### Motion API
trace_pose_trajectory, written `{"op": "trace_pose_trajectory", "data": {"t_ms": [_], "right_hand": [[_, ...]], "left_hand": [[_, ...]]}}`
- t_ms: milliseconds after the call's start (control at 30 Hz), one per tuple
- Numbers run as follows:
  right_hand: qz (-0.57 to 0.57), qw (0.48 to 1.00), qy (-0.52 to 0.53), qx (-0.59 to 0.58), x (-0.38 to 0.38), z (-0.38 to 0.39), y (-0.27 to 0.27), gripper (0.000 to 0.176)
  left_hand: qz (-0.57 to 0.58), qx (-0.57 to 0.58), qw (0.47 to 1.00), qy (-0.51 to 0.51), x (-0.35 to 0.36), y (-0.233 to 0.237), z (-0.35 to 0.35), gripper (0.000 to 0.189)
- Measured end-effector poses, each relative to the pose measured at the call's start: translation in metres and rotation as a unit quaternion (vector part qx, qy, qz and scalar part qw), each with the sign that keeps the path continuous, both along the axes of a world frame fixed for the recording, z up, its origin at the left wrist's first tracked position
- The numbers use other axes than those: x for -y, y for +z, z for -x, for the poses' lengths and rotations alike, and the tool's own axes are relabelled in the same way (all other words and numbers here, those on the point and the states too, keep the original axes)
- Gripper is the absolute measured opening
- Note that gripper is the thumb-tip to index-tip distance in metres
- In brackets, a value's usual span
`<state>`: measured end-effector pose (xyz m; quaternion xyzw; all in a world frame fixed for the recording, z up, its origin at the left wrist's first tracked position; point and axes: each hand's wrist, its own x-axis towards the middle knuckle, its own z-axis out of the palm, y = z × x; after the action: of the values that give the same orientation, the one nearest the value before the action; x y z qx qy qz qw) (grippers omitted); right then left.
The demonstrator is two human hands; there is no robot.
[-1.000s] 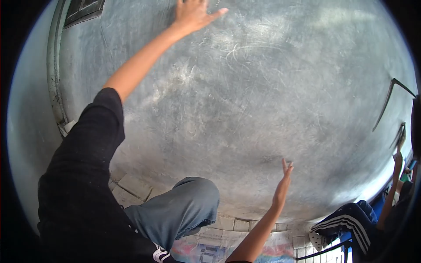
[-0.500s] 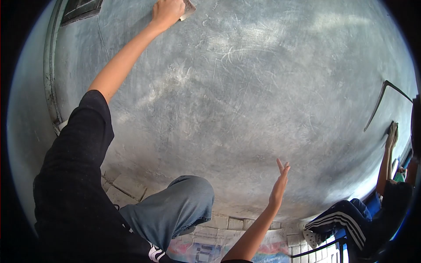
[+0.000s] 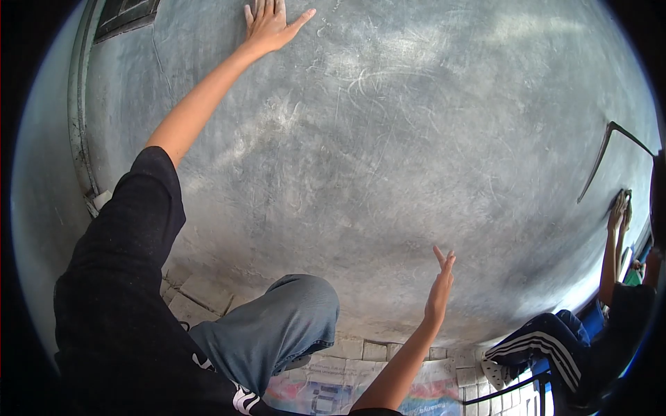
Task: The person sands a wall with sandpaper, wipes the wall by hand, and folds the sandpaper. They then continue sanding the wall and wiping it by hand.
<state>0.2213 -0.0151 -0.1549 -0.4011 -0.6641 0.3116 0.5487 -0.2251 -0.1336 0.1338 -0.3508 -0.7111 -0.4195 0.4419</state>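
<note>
My left hand [image 3: 269, 29] lies against the grey wall [image 3: 361, 152] high up, its fingers pointing upward and its thumb spread to the right. Whatever may be beneath its palm is hidden, and the top frame edge cuts off the fingertips. Lower and to the right, my right hand [image 3: 439, 288] is held up in front of the wall with its fingers apart and nothing in it. Pale scratches and lighter patches mark the wall's surface.
A dark framed window [image 3: 126, 15] sits at the upper left. Newspaper sheets [image 3: 326, 388] cover paving blocks below, near my bent knee [image 3: 298, 305]. At the right, a seated co-worker [image 3: 617, 333] has both hands on the wall, under a black bent bar [image 3: 598, 156].
My left hand has gone from gripping a thin, brownish sheet to lying flat with fingers stretched; the sheet no longer shows. My right hand is almost unmoved. The co-worker's second hand now shows.
</note>
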Motion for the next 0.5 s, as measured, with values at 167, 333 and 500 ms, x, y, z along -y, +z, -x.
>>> {"op": "trace_pose_trajectory", "data": {"t_ms": [167, 333, 500], "right_hand": [[0.007, 1.0, -0.003, -0.007, -0.003, 0.0, -0.002, 0.069], [0.015, 1.0, -0.005, -0.019, -0.004, 0.001, -0.002, 0.07], [0.01, 0.999, 0.006, -0.029, -0.008, 0.001, -0.005, 0.07]], "left_hand": [[-0.017, 0.016, 0.999, -0.042, 0.014, 0.006, -0.01, 0.093], [-0.06, 0.023, 0.991, -0.121, 0.008, 0.027, 0.025, 0.088], [-0.064, -0.054, 0.99, -0.115, 0.009, 0.026, 0.025, 0.085]]}}
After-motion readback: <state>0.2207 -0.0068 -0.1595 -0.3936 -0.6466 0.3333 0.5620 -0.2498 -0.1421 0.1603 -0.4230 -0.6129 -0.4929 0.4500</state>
